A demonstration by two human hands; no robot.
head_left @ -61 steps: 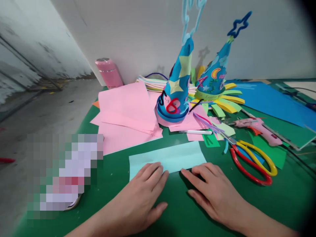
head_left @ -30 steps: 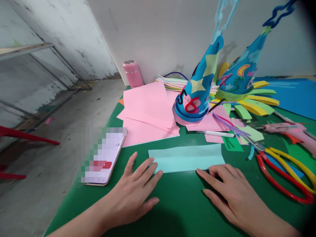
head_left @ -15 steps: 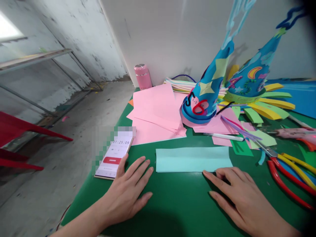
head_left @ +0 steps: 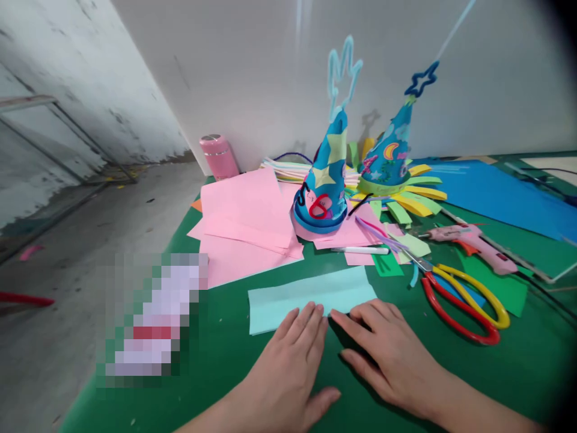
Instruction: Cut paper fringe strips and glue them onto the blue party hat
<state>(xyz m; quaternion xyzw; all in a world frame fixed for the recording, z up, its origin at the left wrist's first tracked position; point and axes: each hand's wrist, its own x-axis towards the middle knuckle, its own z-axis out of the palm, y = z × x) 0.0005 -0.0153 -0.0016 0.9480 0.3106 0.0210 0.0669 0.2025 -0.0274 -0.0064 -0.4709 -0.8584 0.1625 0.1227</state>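
Note:
A light blue strip of paper, apparently folded in layers, lies at a slight slant on the green table. My left hand rests with fingers stretched out, its fingertips on the strip's near edge. Beside it, my right hand touches the same edge with the index fingertip; its thumb is apart and the other fingers are bent. Neither hand grips anything. Scissors with red and yellow handles lie to the right of my right hand.
Behind the strip are pink paper sheets and two decorated blue cone hats. A pink glue gun and blue sheet lie at right. A pink bottle stands at back left; a blurred phone is near the left table edge.
My left hand has moved right, from beside the phone onto the strip's near edge. The strip now lies more slanted. The camera view has turned to the right.

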